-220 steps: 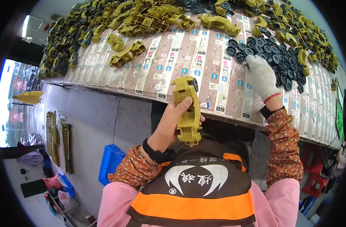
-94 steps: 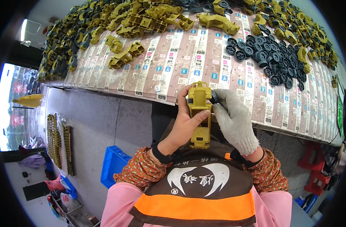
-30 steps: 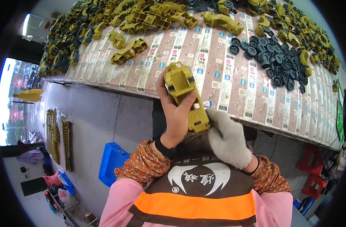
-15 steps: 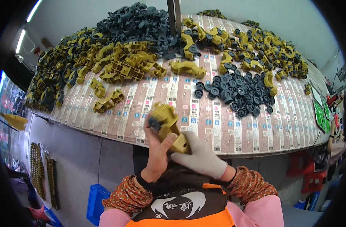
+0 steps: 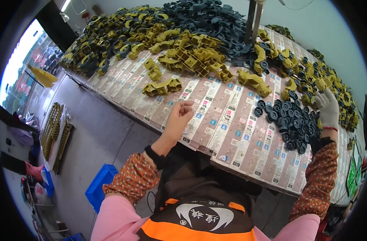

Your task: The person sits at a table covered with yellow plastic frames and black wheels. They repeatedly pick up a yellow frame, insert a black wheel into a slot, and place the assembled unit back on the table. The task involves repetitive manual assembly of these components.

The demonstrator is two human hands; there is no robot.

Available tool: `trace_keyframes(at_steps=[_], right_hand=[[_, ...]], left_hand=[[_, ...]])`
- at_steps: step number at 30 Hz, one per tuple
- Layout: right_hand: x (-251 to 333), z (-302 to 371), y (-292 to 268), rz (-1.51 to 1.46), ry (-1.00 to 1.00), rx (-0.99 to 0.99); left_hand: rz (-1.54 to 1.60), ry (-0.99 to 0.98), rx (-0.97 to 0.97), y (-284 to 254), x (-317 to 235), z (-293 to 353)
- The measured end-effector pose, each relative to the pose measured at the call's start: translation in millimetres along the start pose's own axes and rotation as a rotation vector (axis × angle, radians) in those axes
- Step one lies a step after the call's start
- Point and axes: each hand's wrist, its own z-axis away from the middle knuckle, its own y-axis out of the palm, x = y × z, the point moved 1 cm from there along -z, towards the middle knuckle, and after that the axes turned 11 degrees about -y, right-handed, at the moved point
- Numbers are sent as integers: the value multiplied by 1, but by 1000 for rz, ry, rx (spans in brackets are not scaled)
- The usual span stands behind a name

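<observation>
Over the near part of the table is my bare left hand (image 5: 178,118), its fingers loosely bent and slightly apart with nothing in them. My right hand (image 5: 329,109), in a pale glove, reaches out to the right-hand heap of yellow toy vehicle bodies with wheels (image 5: 346,98). At its fingertips is a yellow toy vehicle body (image 5: 322,83), and the fingers appear closed on its near end. Just left of the right hand lies a pile of black toy wheels (image 5: 290,120). A single yellow body (image 5: 253,81) rests behind the wheels.
Yellow bodies without wheels (image 5: 191,56) are heaped at mid-table, with dark plastic parts (image 5: 211,24) behind. More wheeled bodies (image 5: 111,32) cover the far left. A metal post (image 5: 253,24) stands at the back. On the floor to my left is a blue crate (image 5: 101,182).
My hands have parted. The right has swung far right to the wheeled heap with the yellow body; the left has let go of it. My view has turned and tilted.
</observation>
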Motion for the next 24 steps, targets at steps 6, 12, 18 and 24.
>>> trace_keyframes(at_steps=[6,12,18,24], right_hand=[[16,105,43,238,55,304],[-4,206,18,564,193,458],[-19,227,5,879,13,563],[-46,204,48,1181,-501,647]], left_hand=[[-733,588,-530,-38,-12,-87],[-1310,309,-573,-78,-46,-121],[-1339,198,-312,-86,-22,-105],[-979,461,-299,-35,-28,-50]])
